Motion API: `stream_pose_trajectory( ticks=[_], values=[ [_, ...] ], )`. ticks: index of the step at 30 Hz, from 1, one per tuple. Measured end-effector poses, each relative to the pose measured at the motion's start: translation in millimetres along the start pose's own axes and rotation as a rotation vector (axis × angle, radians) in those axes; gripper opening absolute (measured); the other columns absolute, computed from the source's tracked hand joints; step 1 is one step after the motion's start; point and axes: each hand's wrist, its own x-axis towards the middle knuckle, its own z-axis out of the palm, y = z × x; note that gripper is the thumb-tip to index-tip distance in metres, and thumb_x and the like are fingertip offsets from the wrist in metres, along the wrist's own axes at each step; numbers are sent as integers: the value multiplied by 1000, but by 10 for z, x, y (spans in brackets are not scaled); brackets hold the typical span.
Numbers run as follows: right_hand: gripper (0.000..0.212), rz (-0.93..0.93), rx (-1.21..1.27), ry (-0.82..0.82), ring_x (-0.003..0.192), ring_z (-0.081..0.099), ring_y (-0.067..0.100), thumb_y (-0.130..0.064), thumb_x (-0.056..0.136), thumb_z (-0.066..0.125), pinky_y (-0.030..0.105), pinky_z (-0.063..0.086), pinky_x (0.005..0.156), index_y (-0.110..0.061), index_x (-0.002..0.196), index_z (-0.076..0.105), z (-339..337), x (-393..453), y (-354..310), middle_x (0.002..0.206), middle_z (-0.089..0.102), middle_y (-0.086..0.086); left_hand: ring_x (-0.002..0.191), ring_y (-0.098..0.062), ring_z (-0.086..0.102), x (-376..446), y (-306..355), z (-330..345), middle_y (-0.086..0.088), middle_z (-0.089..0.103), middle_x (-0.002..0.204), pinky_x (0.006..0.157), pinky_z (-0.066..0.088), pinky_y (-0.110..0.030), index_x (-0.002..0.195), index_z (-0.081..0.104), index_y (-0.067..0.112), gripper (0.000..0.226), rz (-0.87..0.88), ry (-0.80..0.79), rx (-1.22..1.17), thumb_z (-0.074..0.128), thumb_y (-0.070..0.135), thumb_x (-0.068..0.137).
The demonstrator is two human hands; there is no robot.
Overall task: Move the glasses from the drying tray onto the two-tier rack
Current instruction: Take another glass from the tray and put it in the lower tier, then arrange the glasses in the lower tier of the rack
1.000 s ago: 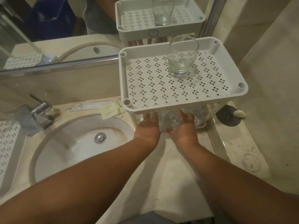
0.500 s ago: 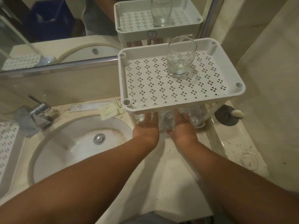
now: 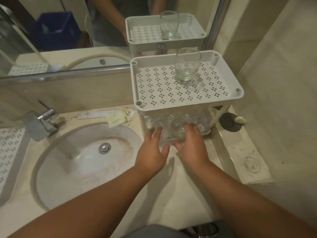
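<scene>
The white two-tier rack [image 3: 136, 83] stands on the counter to the right of the sink. One clear glass [image 3: 187, 69] stands upright on its perforated top shelf. Several clear glasses [image 3: 199, 121] crowd the lower shelf, partly hidden by the top one. At the front edge of the lower shelf, my left hand [image 3: 151, 153] holds a glass [image 3: 161, 134] between fingers and thumb. Close beside it, my right hand [image 3: 193, 146] curls round a second glass [image 3: 178, 131]. The white perforated drying tray [image 3: 9, 152] shows at the far left edge, with no glass visible on it.
A round sink [image 3: 82, 160] with a chrome tap [image 3: 44, 122] lies left of the rack. Paper sachets [image 3: 118, 116] lie behind it against the mirror wall. A dark coaster with a pebble-like soap [image 3: 240, 119] sits on the ledge to the right.
Both hands have drawn back toward me from under the top shelf, and the two glasses now show between them at the rack's front edge.
</scene>
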Motion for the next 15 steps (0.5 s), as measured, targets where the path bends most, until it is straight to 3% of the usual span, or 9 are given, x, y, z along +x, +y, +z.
stream_pose_trajectory(
  ticks=[3,5,7,10,13,15],
  values=[
    [72,-12,14,1,137,39,25,-33,84,74,28,42,98,-22,144,36,-22,-195,-103,160,18,9,122,-10,55,-184,-15,-145,2,35,155,85,40,-2,151,36,31,59,-42,52,-194,57,38,96],
    [71,-8,21,9,136,41,25,-34,85,73,26,41,97,-24,144,36,-31,-328,-184,162,11,7,106,2,60,-305,-17,-275,7,44,144,75,38,4,146,42,35,51,-100,105,-339,57,37,97],
    [72,13,19,5,127,51,27,-35,85,72,28,45,96,-26,145,34,-29,-451,-291,163,3,6,88,13,60,-436,-45,-406,14,44,133,67,39,3,141,45,41,45,-120,137,-430,57,36,98],
    [76,58,16,-26,113,60,27,-38,85,72,29,49,93,-32,147,28,-13,-623,-445,163,-10,1,90,18,57,-617,-152,-554,17,42,132,68,37,4,142,45,40,47,-89,112,-448,58,35,97],
    [82,44,0,-47,111,62,26,-38,84,73,30,49,92,-38,148,21,17,-803,-579,161,-22,0,102,5,60,-751,-294,-656,14,38,146,77,40,-2,145,40,40,53,-69,69,-421,58,37,96],
    [87,55,-20,-40,113,61,29,-38,84,73,32,50,92,-40,150,16,39,-912,-661,159,-25,1,113,-6,59,-845,-380,-692,13,23,159,90,46,-17,150,33,42,60,-56,23,-387,58,40,95]
  ],
)
